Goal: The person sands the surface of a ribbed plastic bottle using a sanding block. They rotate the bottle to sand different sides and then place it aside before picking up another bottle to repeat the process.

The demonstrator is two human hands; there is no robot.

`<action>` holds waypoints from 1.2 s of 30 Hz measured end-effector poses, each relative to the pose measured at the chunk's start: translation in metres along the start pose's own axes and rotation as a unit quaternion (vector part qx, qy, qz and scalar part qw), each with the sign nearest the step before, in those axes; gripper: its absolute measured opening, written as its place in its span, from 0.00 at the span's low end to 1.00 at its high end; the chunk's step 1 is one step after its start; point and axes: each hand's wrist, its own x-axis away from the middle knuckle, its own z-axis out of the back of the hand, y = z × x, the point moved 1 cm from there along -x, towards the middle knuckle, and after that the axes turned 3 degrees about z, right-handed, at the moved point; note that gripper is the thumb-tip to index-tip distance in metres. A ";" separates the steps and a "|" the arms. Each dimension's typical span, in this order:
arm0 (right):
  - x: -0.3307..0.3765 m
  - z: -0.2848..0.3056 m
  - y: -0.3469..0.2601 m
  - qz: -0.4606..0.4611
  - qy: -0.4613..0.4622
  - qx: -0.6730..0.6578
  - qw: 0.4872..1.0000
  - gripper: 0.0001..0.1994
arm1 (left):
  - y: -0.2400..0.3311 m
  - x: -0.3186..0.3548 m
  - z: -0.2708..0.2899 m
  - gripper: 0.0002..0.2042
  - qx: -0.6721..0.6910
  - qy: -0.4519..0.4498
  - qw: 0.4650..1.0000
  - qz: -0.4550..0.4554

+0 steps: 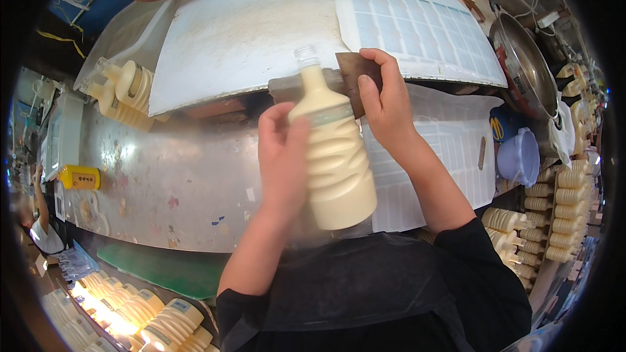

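Observation:
A cream-coloured plastic bottle (339, 169) with a ribbed body and a clear threaded neck lies tilted in front of me, its neck pointing away. Around its shoulder runs a pale greenish label band (331, 115). My left hand (282, 150), slightly smeared by motion, grips the bottle's left side, with the thumb near the band. To the right of the shoulder, my right hand (386, 101) pinches a flat dark-brown scraper-like plate (352, 77) between thumb and fingers. Behind the bottle's neck sits a grey block (284, 89), partly hidden.
Beyond lies a white board (241, 32) with a sheet of pale blue labels (417, 23). Similar bottles (127, 88) lie at the left; more stand at lower left and right. A yellow container (79, 177), a purple bucket (520, 156) and a metal pan (527, 58) flank the metal table (169, 189).

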 end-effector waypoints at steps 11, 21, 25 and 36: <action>-0.007 0.003 -0.010 -0.040 -0.004 -0.111 0.993 0.19 | -0.011 -0.004 0.007 0.14 0.051 0.001 0.999 -0.015; -0.002 0.001 -0.004 -0.004 0.040 -0.046 0.998 0.19 | -0.008 -0.005 0.009 0.12 0.092 0.009 0.996 0.012; -0.006 -0.004 -0.036 -0.074 -0.005 -0.091 0.993 0.20 | 0.003 0.003 0.000 0.10 0.131 0.004 0.991 0.036; -0.017 -0.030 -0.090 0.061 -0.096 0.071 0.991 0.21 | 0.017 0.014 -0.014 0.11 0.111 0.047 0.990 0.076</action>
